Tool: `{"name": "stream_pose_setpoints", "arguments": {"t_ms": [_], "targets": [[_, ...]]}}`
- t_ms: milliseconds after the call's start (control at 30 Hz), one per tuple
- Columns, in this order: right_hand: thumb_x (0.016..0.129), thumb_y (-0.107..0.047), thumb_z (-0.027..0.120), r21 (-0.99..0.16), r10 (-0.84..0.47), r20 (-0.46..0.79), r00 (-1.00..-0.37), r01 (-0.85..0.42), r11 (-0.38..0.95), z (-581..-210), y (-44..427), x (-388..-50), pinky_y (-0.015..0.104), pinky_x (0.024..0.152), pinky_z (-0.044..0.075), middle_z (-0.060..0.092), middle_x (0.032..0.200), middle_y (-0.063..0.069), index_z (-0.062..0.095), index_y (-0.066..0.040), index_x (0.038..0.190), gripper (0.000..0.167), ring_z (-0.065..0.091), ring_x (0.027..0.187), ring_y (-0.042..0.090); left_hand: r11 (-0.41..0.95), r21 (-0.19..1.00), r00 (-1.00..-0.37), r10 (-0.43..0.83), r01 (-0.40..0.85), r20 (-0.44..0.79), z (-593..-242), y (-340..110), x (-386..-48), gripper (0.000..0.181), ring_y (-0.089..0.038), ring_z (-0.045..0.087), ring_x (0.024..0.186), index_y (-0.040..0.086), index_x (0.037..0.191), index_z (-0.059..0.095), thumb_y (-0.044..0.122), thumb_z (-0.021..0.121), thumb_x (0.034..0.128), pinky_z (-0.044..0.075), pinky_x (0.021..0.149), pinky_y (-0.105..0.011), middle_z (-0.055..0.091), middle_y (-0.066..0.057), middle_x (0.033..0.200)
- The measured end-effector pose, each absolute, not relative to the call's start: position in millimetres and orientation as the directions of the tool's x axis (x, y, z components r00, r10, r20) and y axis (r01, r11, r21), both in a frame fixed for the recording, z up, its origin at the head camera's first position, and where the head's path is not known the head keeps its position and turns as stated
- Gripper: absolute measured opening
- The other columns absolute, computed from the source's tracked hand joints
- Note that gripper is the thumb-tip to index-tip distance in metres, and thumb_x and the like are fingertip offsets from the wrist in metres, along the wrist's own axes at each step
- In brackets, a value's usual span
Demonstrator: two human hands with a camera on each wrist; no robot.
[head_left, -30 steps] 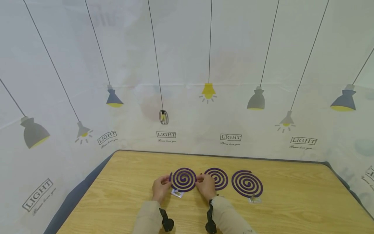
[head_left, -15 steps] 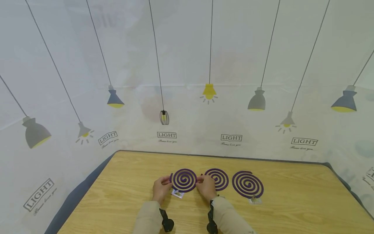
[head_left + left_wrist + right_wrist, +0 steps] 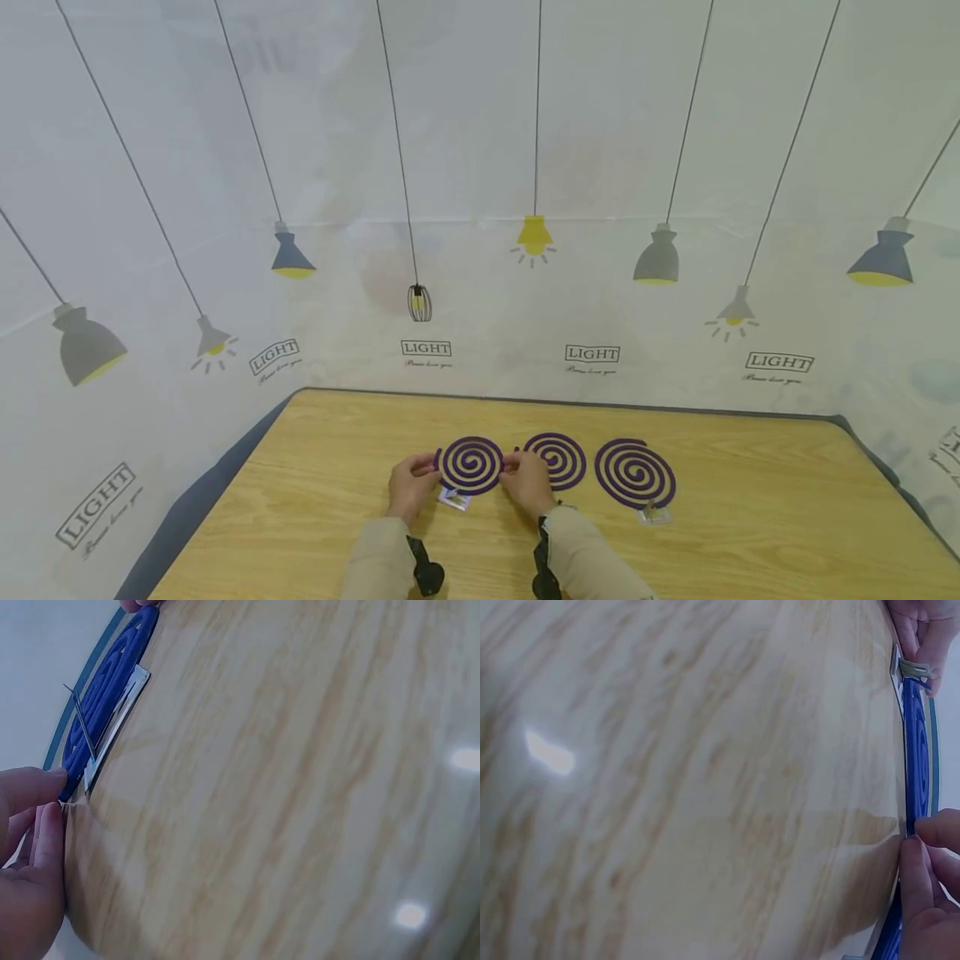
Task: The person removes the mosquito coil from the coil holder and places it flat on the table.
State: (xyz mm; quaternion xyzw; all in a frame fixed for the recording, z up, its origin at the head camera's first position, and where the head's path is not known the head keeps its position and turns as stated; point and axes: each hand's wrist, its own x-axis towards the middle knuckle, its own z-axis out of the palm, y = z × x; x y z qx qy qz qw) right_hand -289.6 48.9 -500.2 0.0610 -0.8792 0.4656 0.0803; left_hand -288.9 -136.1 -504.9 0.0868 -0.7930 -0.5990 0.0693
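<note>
In the head view, a dark purple mosquito coil [image 3: 471, 460] is held at opposite edges by both hands. My left hand [image 3: 408, 487] pinches its left rim, and my right hand [image 3: 529, 485] pinches the right rim between thumb and fingers. Just below the coil's near edge lies a small flat metal coil stand [image 3: 454, 499]; its thin upright prong [image 3: 81, 720] shows in the left wrist view, where the coil looks blue. Whether the prong touches the coil, I cannot tell. A second mosquito coil [image 3: 573, 460] sits right of these, partly covered by the right hand.
Further right lies a third mosquito coil [image 3: 636, 473], with another metal stand [image 3: 655, 515] at its near edge. All are on a wood-grain table [image 3: 765, 500]. Behind the table's far edge rises a pale curtain [image 3: 480, 150] printed with lamps.
The left coil, with both hands on it, has come very slightly nearer to me. The grip of both hands looks the same, and the other coils have stayed put.
</note>
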Motion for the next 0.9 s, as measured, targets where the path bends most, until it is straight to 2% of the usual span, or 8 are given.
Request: {"name": "stream_pose_setpoints", "arguments": {"t_ms": [400, 900], "targets": [[0.069, 0.009, 0.066, -0.817, -0.051, 0.197, -0.979, -0.193, 0.543, -503.4, 47.6, -292.4, 0.026, 0.06, 0.05, 0.061, 0.077, 0.014, 0.062, 0.011, 0.091, 0.023, 0.06, 0.069, 0.021, 0.248, 0.969, -0.975, -0.219, -0.025, 0.03, -511.6, -141.2, -292.2, 0.031, -0.021, 0.058, 0.082, -0.012, 0.104, 0.057, -0.004, 0.062, 0.0744, 0.049, 0.068, -0.024, 0.06, -0.022, 0.096], [0.072, 0.006, 0.064, -0.833, -0.089, 0.164, -0.983, -0.186, 0.521, -499.0, 46.5, -290.1, 0.029, 0.063, 0.051, 0.06, 0.082, 0.016, 0.059, 0.013, 0.098, 0.027, 0.06, 0.074, 0.024, 0.22, 0.975, -0.969, -0.245, -0.015, 0.04, -512.8, -140.7, -291.8, 0.032, -0.023, 0.056, 0.084, -0.013, 0.105, 0.056, -0.002, 0.063, 0.0757, 0.048, 0.069, -0.024, 0.059, -0.023, 0.097]]}}
